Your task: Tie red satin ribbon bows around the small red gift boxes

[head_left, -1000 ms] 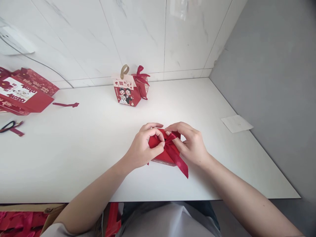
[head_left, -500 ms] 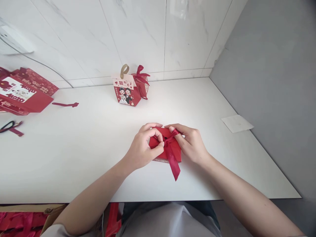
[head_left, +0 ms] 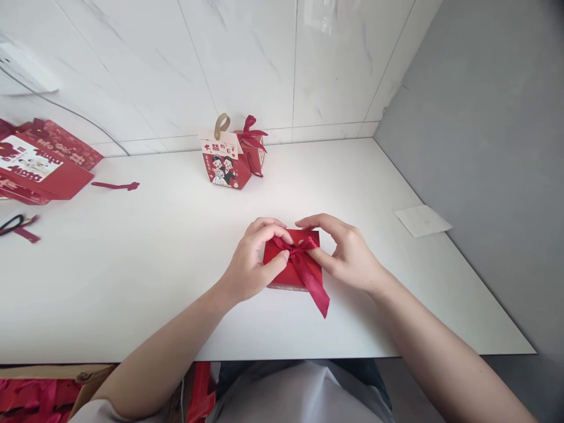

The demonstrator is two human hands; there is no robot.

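Observation:
A small red gift box (head_left: 286, 274) rests on the white table in front of me, a dark red satin ribbon (head_left: 312, 283) tied in a bow across its top. One wide tail hangs over the near side. My left hand (head_left: 253, 258) curls around the box's left side, thumb and forefinger closed on the ribbon beside the knot; the pinched part is mostly hidden. On the right, my right hand (head_left: 350, 252) has its fingers apart. Its thumb touches the right loop of the bow, and its forefinger reaches over the box's far edge.
Two finished-looking gift boxes (head_left: 226, 164) stand by the tiled wall. Red printed boxes (head_left: 66, 176), a ribbon strip (head_left: 115, 186) and black-handled scissors (head_left: 12, 224) lie at left. A white paper (head_left: 423, 221) sits near the right edge. Below left is a carton (head_left: 94, 385) of red items.
My right hand has loosened from the ribbon loop, its thumb and forefinger spreading apart. The ribbon tail has swung slightly right. My left hand stays by the knot.

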